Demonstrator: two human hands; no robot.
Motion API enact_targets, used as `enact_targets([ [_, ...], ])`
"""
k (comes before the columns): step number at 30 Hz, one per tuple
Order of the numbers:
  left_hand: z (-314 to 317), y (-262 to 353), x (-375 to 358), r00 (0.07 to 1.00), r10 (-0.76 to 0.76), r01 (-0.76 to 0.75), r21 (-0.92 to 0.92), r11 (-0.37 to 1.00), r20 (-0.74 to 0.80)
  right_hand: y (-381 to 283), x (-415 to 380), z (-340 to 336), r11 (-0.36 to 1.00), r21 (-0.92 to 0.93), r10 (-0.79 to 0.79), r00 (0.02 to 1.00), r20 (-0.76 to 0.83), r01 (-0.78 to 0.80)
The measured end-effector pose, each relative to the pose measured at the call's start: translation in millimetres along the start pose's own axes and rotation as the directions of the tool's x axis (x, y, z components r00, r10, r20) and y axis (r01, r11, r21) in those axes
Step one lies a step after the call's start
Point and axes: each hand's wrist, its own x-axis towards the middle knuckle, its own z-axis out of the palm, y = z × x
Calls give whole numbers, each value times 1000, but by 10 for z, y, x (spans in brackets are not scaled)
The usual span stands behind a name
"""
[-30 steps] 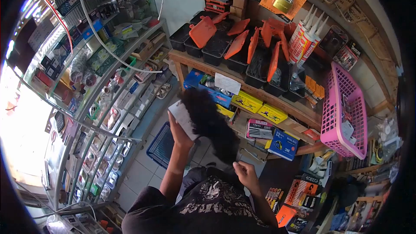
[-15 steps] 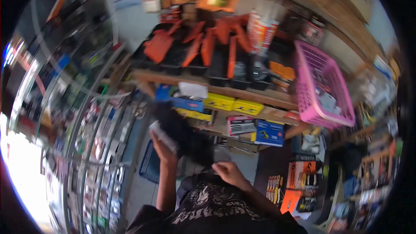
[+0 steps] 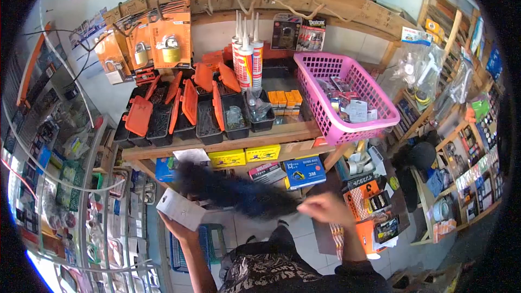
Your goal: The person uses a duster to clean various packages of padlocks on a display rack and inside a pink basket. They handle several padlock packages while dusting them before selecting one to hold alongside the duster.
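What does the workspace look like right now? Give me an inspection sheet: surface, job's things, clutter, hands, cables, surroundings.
Surface: wooden shelf, crowded with stock.
Job's things: small white box in the left hand; black feather duster, blurred, stretching from the right hand toward the box.
Clutter: black bins with orange lids, sealant tubes, pink basket holding small packets, yellow boxes on the lower shelf.
Hands: left gripping the box; right blurred, at the duster's handle end.
Cables: white cable along the left wall.
Surroundings: carded padlocks hanging above, glass display shelves on the left, racks of small goods on the right.
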Motion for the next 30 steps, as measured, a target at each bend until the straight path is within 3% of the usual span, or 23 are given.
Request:
enact_targets([
  [1, 73, -13, 6, 995, 3, 1, 40, 999, -100, -222, -93, -346, 992, -74, 96, 990, -107, -104],
  [2, 90, -3, 8, 995, 16, -13, 34, 999, -100, -413, -209, -587, 960, -32, 259, 926, -276, -278],
  [3, 99, 8, 6, 997, -19, 21, 18, 1000, -68, -458, -319, -836, 933, -134, 250, 870, -425, -333],
  [4, 113, 15, 3, 998, -54, 55, 3, 999, -35, -575, -366, -1043, 938, -203, 128, 826, -549, -280],
  [6, 233, 0, -2, 1000, -26, 25, -43, 999, -16, -739, -380, -1445, 870, -353, 37, 760, -649, -344],
  [7, 312, -1, -16, 993, -60, 59, -19, 998, -101, -759, -327, -1589, 811, -413, -4, 702, -712, -414],
  [8, 346, 15, -29, 978, -94, 96, 3, 995, -184, -717, -275, -1763, 759, -471, -47, 683, -729, -451],
  [9, 272, -22, -1, 987, -127, 128, -4, 992, -103, -697, -186, -1901, 724, -476, -44, 655, -754, -499],
  [11, 249, -88, 35, 981, -174, 171, -37, 985, -85, -456, 26, -2196, 539, -575, -75, 645, -761, -616],
  [14, 325, -213, 12, 971, -220, 217, -46, 975, -90, 106, 351, -2540, 496, -618, -31, 699, -715, -610],
  [16, 398, -259, -30, 911, -398, 406, -69, 911, 104, 335, 576, -2617, 355, -687, -12, 732, -681, -634],
  [18, 465, -343, -63, 890, -449, 454, -61, 889, 75, 384, 730, -2626, 347, -671, 47, 727, -685, -655],
  [20, 408, -427, -128, 848, -522, 529, -167, 832, 92, 209, 848, -2470, 339, -655, 112, 721, -684, -675],
  [22, 470, -454, -153, 855, -518, 518, -140, 844, 35, -318, 948, -2032, 229, -547, -28, 556, -831, -805],
  [24, 413, -518, -137, 861, -507, 508, -115, 854, 37, -432, 929, -1767, 530, -728, -358, 664, -657, -435],
  [26, 506, -524, -119, 887, -459, 457, -49, 888, -50, -647, 933, -1296, 820, -570, -333, 854, -400, 53],
  [27, 527, -534, -74, 910, -412, 413, 44, 910, -43, -857, 898, -929, 949, -309, -163, 944, -287, 70],
  [28, 564, -539, -31, 930, -366, 367, 138, 920, -32, -632, 956, -644, 940, -256, -256, 962, -98, 224],
  [30, 908, -481, 61, 940, -337, 340, 145, 929, -52, -938, 893, -120, 913, -283, -260, 954, 148, 293],
])
